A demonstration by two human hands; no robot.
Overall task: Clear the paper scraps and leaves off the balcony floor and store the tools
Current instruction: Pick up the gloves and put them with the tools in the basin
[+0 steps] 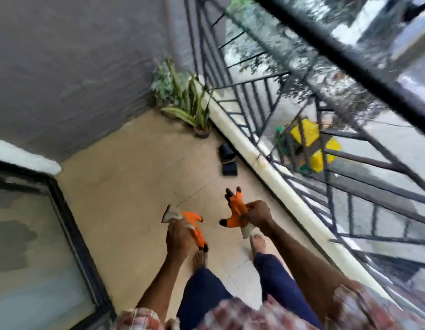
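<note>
One orange glove (196, 231) is gripped in the left hand (176, 236), a second glove (235, 210) in the right hand (258, 214); beyond, no scraps are made out on the balcony floor (135, 177), so clearing is judged done and storage left, with black pots (229, 169) lying near the railing (325, 32).

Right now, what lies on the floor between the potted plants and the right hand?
In the head view, two black pots lie beside the kerb; the rest is bare floor.
</note>
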